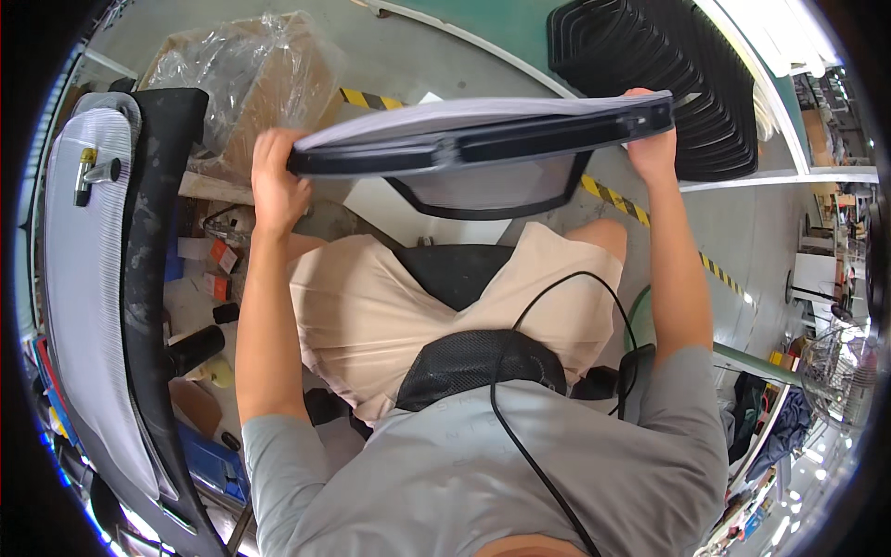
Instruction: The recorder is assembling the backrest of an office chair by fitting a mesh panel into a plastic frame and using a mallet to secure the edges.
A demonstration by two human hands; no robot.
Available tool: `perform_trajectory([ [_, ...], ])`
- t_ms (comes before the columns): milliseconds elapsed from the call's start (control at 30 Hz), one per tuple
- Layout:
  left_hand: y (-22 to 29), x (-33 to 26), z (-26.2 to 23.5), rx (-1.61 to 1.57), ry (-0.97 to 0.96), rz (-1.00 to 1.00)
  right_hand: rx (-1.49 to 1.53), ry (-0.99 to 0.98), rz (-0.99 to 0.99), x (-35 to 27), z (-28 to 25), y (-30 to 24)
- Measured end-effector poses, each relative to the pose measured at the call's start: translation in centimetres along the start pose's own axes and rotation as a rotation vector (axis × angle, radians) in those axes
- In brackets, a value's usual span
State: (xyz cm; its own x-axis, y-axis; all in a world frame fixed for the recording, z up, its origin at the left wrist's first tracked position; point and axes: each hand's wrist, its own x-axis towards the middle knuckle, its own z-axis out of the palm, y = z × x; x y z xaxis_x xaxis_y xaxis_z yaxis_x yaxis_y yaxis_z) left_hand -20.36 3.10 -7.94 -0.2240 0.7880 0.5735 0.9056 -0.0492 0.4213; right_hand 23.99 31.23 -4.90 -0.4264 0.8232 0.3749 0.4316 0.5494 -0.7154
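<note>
A black chair-back frame [529, 143] with light grey mesh is held up in front of me, above my knees, seen nearly edge-on. My left hand [276, 181] is closed round its left end. At its right end my right hand [655, 148] grips the corner, fingers partly hidden behind the frame. Below the near edge hangs a black-rimmed grey mesh panel [501, 184]; whether it belongs to the same frame I cannot tell. A white board [371, 206] lies behind and beneath it.
To my left, light grey mesh sheets [83, 278] lie on a black padded bench [153, 232], with a small yellow-and-black tool [87, 174] on top. A cardboard box [278, 116] with clear plastic stands far left. Black frames [650, 74] are stacked far right. A fan [838, 367] stands right.
</note>
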Motion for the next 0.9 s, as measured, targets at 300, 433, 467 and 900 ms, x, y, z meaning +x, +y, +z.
perform_trajectory([
  [300, 12.7, 8.0, 2.4, 0.184, 0.061, 0.404, -0.211, -0.028, -0.07, -7.2, -0.7, 15.8],
  [433, 16.7, 8.6, 6.5, 0.197, -0.004, 0.481, -0.363, -0.123, 0.326, -7.4, -1.6, 16.9],
  [467, 17.8, 9.1, 7.8, 0.179, 0.012, 0.499, -0.313, -0.124, 0.295, -7.2, -2.3, 17.5],
  [900, 10.6, 4.4, 16.3, -0.082, -0.422, -0.2, 0.045, 0.039, -0.035, -7.9, -2.0, 1.0],
])
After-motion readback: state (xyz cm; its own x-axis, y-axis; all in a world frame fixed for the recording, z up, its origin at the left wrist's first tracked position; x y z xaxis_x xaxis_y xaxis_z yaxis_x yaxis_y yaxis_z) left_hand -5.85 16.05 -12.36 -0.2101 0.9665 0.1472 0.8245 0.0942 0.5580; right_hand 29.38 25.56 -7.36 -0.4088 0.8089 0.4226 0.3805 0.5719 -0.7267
